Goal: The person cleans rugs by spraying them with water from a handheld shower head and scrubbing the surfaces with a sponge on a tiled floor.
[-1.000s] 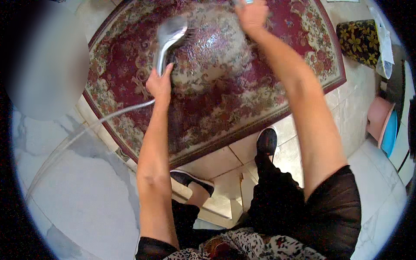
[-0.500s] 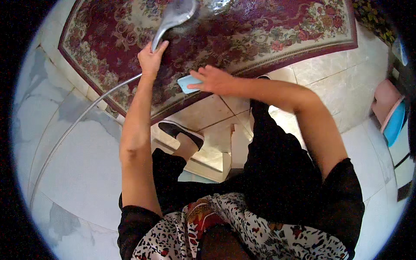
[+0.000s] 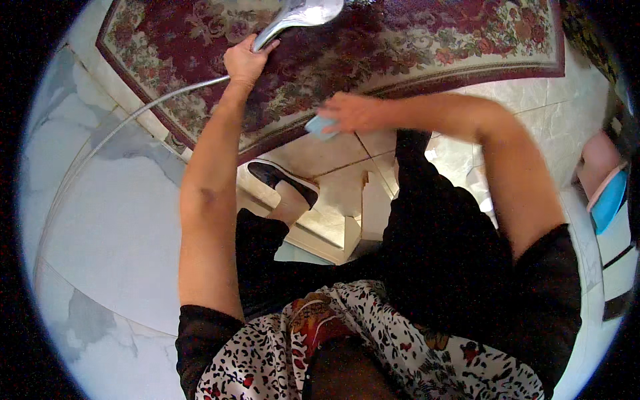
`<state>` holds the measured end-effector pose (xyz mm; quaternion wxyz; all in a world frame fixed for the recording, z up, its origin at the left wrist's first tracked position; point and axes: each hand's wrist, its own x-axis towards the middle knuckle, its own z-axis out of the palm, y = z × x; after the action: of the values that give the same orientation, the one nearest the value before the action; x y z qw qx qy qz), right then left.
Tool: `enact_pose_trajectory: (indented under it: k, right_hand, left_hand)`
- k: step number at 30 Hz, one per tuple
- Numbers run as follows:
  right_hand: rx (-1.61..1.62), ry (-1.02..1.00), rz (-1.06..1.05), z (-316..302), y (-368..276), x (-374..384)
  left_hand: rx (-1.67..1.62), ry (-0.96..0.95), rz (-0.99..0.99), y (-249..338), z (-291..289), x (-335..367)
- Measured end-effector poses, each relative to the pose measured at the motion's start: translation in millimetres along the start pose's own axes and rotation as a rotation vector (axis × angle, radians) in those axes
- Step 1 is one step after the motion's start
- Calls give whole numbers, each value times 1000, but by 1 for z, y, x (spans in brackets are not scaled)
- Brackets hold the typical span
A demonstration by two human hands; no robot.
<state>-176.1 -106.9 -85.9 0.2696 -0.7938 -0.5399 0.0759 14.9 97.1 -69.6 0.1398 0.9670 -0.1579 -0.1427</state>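
Note:
My left hand (image 3: 245, 61) is wrapped round the handle of a silver shower head (image 3: 297, 17), held over the far part of a wet rug. The rug (image 3: 220, 107) is dark red with a floral pattern and a cream border. A grey hose (image 3: 173, 93) runs from the handle away to the left. Near the rug's front edge, my right hand (image 3: 353, 112) grips a pale blue, flat oblong block (image 3: 321, 127). The hand is slightly smeared by motion, and fingers cover part of the block; its underside is hidden.
Cream floor tiles (image 3: 343, 155) show in front of the rug. My shoe (image 3: 283, 181) stands near its front edge, beside a pale upright panel (image 3: 377, 210). White-grey marbled surface (image 3: 113, 220) lies at left. Pink and blue basins (image 3: 610, 200) are at the right.
My left hand has moved right and away with the shower head. My right hand has shifted right with the blue block. The whole view has also shifted slightly.

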Motion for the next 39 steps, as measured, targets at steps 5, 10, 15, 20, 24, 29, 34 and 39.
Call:
enact_pose_trajectory:
  k: [5, 10, 15, 20, 24, 29, 34, 39]
  right_hand:
    - [7, 2, 81, 22, -37, 34]
    - [162, -32, 457, -49, 2, -70]
    - [-578, 443, 1298, -119, 30, -282]
    - [-427, 849, 1846, -108, 48, -243]
    - [527, 465, 1540, -101, 50, -47]
    - [-362, 479, 645, -88, 114, -50]
    - [-470, 654, 1321, -178, 217, -130]
    - [-778, 790, 1676, -182, 190, -256]
  left_hand:
    - [56, 30, 23, 6, 13, -1]
    - [41, 76, 16, -30, -5, -12]
    - [12, 39, 23, -2, 0, -9]
    - [-17, 63, 70, 13, -5, -1]
    - [-28, 101, -101, -11, -17, -14]
    - [-259, 244, -410, 58, 18, 15]
    - [-296, 290, -410, 30, 17, 24]
    - [-248, 233, -435, 49, 9, 24]
